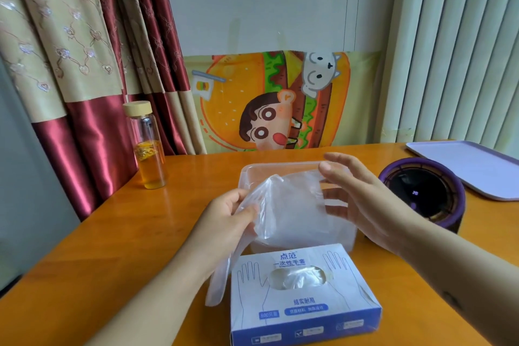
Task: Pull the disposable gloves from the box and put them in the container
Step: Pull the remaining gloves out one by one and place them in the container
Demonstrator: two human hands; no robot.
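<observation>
A blue and white glove box [304,298] lies at the near middle of the table, with clear gloves showing in its oval opening. Right behind it stands a clear plastic container [252,170]. My left hand [229,219] pinches a clear disposable glove [289,211] at its left edge and holds it up over the container; part of the glove hangs down left of the box. My right hand [362,199] is spread with straight fingers at the glove's right side, its fingertips seen through the film.
A glass bottle [148,149] of amber liquid stands at the left on the orange wooden table [112,247]. A round purple and black device [427,194] sits to the right, a lilac tray [471,166] behind it. Curtains and a cartoon poster back the table.
</observation>
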